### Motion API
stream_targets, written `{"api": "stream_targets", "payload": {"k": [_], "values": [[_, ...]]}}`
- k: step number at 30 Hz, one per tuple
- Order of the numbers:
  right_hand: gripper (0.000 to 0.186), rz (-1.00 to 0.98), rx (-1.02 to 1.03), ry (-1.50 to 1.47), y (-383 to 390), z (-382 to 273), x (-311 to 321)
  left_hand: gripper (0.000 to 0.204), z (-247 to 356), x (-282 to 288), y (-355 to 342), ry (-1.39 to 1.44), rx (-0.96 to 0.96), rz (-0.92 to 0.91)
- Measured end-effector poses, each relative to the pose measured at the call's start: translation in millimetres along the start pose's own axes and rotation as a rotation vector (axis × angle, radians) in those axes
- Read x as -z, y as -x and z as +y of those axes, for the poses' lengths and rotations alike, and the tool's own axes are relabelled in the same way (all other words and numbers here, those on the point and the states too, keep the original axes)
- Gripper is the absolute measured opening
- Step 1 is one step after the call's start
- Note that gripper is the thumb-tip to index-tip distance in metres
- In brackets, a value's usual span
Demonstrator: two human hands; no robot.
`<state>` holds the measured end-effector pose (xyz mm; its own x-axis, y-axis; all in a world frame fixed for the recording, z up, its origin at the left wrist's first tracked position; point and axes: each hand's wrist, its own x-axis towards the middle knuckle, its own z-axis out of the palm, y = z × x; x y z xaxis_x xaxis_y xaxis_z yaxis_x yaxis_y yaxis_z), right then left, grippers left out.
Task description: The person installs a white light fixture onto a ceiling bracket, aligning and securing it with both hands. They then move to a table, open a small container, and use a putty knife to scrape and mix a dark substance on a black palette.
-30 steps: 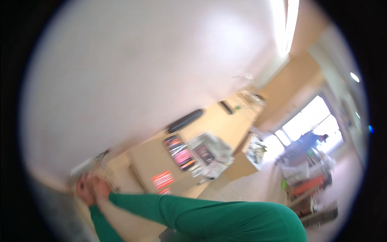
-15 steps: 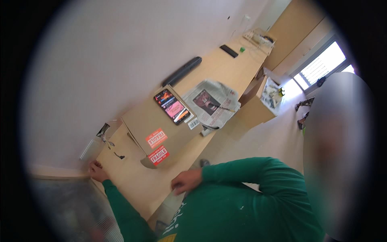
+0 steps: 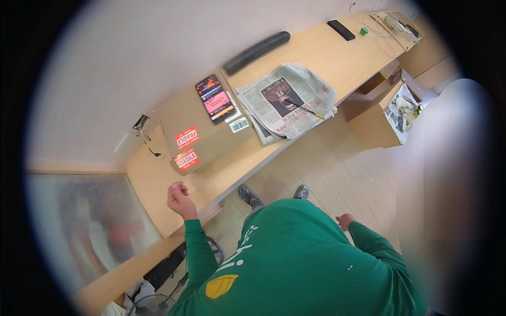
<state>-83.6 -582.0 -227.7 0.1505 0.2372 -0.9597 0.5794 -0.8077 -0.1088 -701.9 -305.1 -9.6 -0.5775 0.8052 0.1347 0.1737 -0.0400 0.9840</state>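
Note:
My left hand (image 3: 181,201) is raised over the near left part of the desk (image 3: 158,200), its fingers curled in and nothing visible in them. It is nearest the flat cardboard box (image 3: 182,113), without touching it. That box bears red-and-white warning stickers (image 3: 186,148), and a lit phone (image 3: 215,99) lies on top of it. My right hand (image 3: 345,221) hangs low beside my body, away from the desk; my torso and sleeve partly cover it and its fingers are too small to make out.
Folded newspapers (image 3: 287,102) with a thin brush-like stick on top lie right of the box. Behind is a long black case (image 3: 256,52). Farther along are a dark phone (image 3: 341,30) and a green object (image 3: 363,31). An open carton (image 3: 377,126) stands off the desk. A translucent panel (image 3: 95,210) borders the left.
My left hand has drawn back from the desk's far left edge toward me. My right hand has moved from in front of my body to my right side. The view has turned.

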Motion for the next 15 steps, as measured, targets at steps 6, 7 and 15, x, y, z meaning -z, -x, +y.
{"api": "stream_targets", "payload": {"k": [6, 7, 15], "values": [[0.037, 0.066, 0.186, -0.247, -35.5, 59.8, 33.7, 0.026, 64.1, -150.6, 122.0, -0.359, -0.264, -0.592], [0.037, 0.109, 0.164, -0.388, -40.4, 55.7, 39.4, 0.037, 66.2, -180.5, 131.6, -0.441, -0.407, -0.615], [0.042, 0.192, 0.343, -0.758, -21.4, -10.5, 137.5, 0.065, 21.9, -320.5, 117.9, -1.062, -0.55, -0.687]]}}
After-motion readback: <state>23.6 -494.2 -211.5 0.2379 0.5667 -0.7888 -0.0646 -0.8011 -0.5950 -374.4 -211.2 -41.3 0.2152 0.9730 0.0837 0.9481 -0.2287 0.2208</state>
